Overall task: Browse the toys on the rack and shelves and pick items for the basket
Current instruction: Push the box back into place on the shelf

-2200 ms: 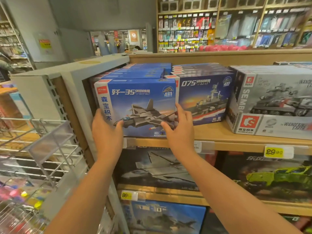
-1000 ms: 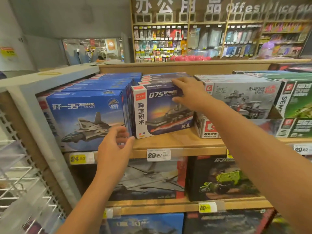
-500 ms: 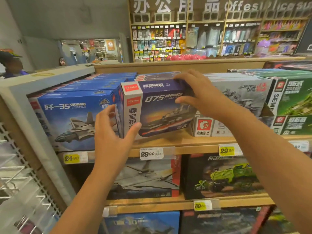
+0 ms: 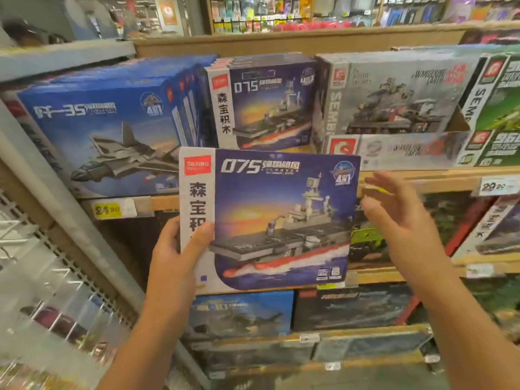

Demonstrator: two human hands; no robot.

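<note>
A purple-blue 075 warship box point(image 4: 278, 218) is held upright in front of the shelves, its picture facing me. My left hand point(image 4: 176, 254) grips its lower left edge, thumb on the front. My right hand point(image 4: 399, 218) hovers just off the box's right edge with fingers spread and relaxed, holding nothing. More 075 warship boxes point(image 4: 267, 102) stand in a row on the top shelf point(image 4: 422, 178) behind. No basket is in view.
Blue jet-fighter boxes point(image 4: 101, 130) stand left of the warship row, grey tank boxes point(image 4: 394, 99) and green boxes point(image 4: 495, 102) to the right. Lower shelves hold darker boxes. A wire rack point(image 4: 33, 263) with hanging packets juts out at the left.
The warship box has come off the top shelf and now sits lower, in front of me, in my left hand. My right hand has let go of it and drawn aside to the right.
</note>
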